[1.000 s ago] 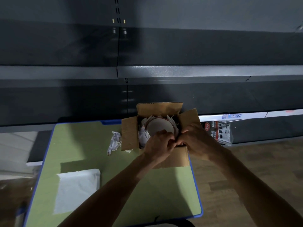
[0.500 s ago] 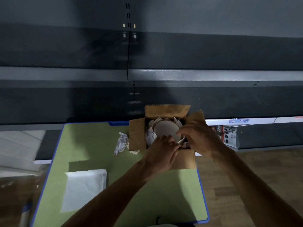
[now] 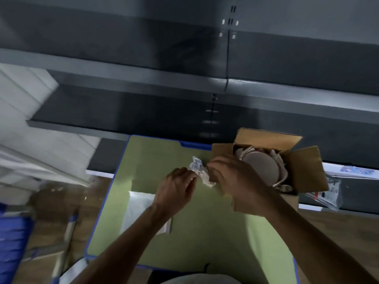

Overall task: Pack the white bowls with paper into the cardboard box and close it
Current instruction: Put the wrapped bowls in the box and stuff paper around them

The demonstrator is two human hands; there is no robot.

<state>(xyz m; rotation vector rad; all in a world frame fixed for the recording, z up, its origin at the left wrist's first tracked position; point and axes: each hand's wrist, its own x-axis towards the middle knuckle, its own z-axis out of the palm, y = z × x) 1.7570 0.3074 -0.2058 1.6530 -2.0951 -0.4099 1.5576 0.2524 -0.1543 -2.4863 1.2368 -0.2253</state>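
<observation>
**Packing step, head view.** The cardboard box [image 3: 305,167] is sitting at about 1 o'clock on the green table [image 3: 205,232], with its flaps standing open. A white bowl [image 3: 260,167] is lying base-up inside it, with paper showing around its rim. A crumpled paper [image 3: 198,168] wad is lying on the table at the box's 9 o'clock, just beside the left flap [image 3: 222,152].

The left hand [image 3: 176,191] is reaching in from 7 o'clock, and its curled fingertips [image 3: 190,178] are closing on the wad's near edge in what reads as a pinch. The right hand [image 3: 240,181] is arching over the wad from 4 o'clock with its fingers bent downward. Blur is hiding whether they are gripping paper, flap or nothing. Flat white sheets [image 3: 139,206] are lying at the left hand's 7 o'clock.

Judged step: lifting the wad to pad the bowl. Doing this well likely means:
- gathering the wad loosely in both hands and keeping it fluffy;
- clearing the left flap on the way over;
- pressing it gently into whichever gap beside the bowl is looking loosest, before folding any flap.
</observation>
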